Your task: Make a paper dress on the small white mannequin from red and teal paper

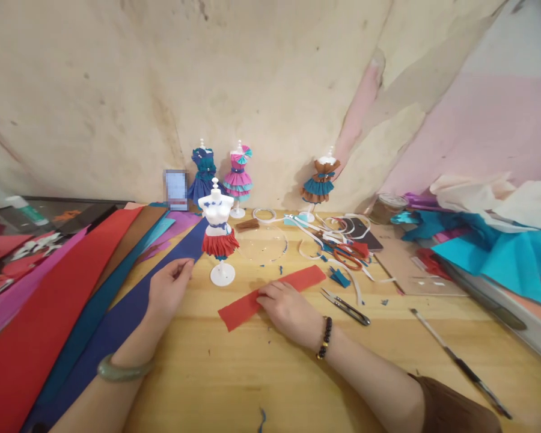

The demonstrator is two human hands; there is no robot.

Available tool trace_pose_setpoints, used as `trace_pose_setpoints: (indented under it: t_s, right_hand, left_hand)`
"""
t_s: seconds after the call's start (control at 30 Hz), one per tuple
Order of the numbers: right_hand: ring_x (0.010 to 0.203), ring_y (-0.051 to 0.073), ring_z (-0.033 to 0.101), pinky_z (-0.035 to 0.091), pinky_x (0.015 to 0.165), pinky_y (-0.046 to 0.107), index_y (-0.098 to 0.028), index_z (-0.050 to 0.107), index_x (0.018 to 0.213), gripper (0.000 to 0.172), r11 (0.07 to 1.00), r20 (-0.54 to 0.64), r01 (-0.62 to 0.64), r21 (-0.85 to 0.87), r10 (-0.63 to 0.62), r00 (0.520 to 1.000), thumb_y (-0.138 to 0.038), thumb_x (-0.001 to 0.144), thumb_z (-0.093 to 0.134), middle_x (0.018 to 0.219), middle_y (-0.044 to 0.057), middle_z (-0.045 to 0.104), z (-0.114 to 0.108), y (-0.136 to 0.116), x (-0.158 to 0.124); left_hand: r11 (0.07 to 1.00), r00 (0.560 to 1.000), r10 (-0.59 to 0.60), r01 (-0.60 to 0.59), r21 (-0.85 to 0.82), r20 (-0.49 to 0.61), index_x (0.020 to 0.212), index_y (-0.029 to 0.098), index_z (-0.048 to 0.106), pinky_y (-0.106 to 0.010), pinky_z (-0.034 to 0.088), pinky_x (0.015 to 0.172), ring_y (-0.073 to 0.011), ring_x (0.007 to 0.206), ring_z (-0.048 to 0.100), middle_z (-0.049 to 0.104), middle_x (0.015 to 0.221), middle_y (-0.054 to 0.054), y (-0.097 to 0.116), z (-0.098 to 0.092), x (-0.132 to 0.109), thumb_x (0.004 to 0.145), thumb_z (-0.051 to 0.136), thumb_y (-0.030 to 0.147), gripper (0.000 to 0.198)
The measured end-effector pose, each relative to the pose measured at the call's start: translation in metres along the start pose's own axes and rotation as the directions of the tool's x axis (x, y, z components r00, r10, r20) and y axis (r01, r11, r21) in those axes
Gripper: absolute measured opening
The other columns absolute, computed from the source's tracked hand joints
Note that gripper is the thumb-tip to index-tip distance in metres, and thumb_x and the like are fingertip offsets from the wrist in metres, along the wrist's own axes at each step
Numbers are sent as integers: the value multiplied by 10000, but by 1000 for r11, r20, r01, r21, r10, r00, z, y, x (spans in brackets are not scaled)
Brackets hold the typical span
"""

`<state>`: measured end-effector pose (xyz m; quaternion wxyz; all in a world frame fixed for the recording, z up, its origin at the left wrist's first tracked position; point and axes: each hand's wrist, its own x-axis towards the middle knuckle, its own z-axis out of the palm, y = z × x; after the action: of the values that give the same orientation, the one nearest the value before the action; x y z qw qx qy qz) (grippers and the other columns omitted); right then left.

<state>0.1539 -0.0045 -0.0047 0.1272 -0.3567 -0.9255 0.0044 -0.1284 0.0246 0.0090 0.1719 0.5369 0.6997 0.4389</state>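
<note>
A strip of red crepe paper (304,278) lies slantwise on the wooden table. My right hand (288,310) is on its middle, fingers bent and closed on the near edge. To the left, my left hand (171,288) hovers by the edge of a long dark blue paper sheet (135,307), its fingers curled together; whatever they may hold is hidden. Between and beyond the hands stands a small white dress-form mannequin (216,210) on a round base. It wears a short gathered red skirt (219,243), with blue bits at its chest and waist.
Thread snips (346,307) and a pen (462,364) lie to the right. Behind are three dressed mannequins (238,174), white cord (315,231), orange-handled scissors (347,257) and blue scraps (339,276). Coloured paper sheets (67,282) cover the left; crumpled turquoise paper (500,252) is at right.
</note>
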Motion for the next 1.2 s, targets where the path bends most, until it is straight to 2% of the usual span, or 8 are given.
trace_pose_setpoints:
  t_s: [0.2, 0.33, 0.43, 0.53, 0.63, 0.77, 0.9, 1.2]
  right_hand:
    - [987, 233, 622, 518, 877, 370, -139, 712, 1016, 189, 1000, -31, 10, 17, -9, 999, -85, 911, 563, 1088, 125, 702, 3, 1, -3]
    - [981, 232, 634, 538, 877, 380, -136, 715, 982, 194, 999, -64, 34, 28, -32, 997, -77, 916, 543, 1066, 133, 705, 5, 2, -4]
    - [968, 232, 641, 554, 867, 387, -135, 711, 971, 204, 998, -93, 46, 33, -43, 995, -60, 910, 531, 1049, 132, 704, 6, 1, -4]
    - [945, 236, 644, 570, 847, 390, -122, 706, 977, 205, 997, -110, 58, 42, -53, 993, -60, 911, 522, 1039, 135, 700, 6, 1, -5]
    - [939, 244, 641, 579, 843, 399, -106, 700, 1000, 225, 997, -129, 70, 34, -65, 989, -49, 909, 502, 1039, 141, 692, 9, 1, -7]
    - [943, 246, 644, 583, 848, 403, -102, 695, 1028, 234, 996, -149, 88, 10, -85, 985, -55, 910, 498, 1036, 143, 686, 15, 4, -10]
    - [951, 249, 651, 585, 844, 414, -124, 695, 1041, 250, 994, -178, 104, -17, -105, 978, -89, 929, 475, 1039, 138, 691, 22, 7, -12]
    - [938, 235, 663, 581, 841, 391, -149, 700, 1028, 304, 991, -270, 127, -39, -132, 954, -143, 979, 400, 1021, 132, 695, 28, 11, -12]
  left_hand:
    - [998, 999, 50, -50, 43, 1, 831, 170, 702, -268, 505, 686, -198, 700, 667, 703, 690, -19, -5, 4, -2, 793, 477, 523, 420]
    - [988, 997, 78, -80, 136, 15, 858, 171, 713, -267, 519, 688, -198, 731, 682, 723, 736, -31, -5, 3, -5, 877, 408, 512, 457]
    - [961, 994, 101, -107, 255, 35, 984, 183, 727, -296, 527, 822, -216, 901, 691, 758, 930, -59, -5, 1, -5, 916, 419, 428, 399]
    - [903, 994, 98, -105, 417, 38, 1210, 164, 669, -425, 418, 1057, -302, 1258, 544, 645, 1305, -133, -9, 1, -4, 888, 514, 337, 397]
    - [822, 997, 45, -69, 566, 56, 1387, 95, 532, -580, 277, 1129, -415, 1438, 298, 424, 1512, -223, -16, 4, -5, 852, 604, 382, 611]
    - [727, 993, -24, -65, 683, 120, 1425, 75, 494, -557, 223, 1159, -410, 1444, 296, 404, 1517, -253, -22, 6, -10, 903, 536, 504, 677]
    - [662, 990, -39, -77, 745, 138, 1434, 123, 496, -514, 256, 1149, -376, 1428, 340, 421, 1518, -219, -19, 4, -13, 945, 452, 522, 633]
    - [627, 993, 6, -95, 773, 117, 1350, 203, 596, -482, 367, 1051, -348, 1319, 466, 539, 1426, -159, -17, 0, -10, 969, 446, 422, 464]
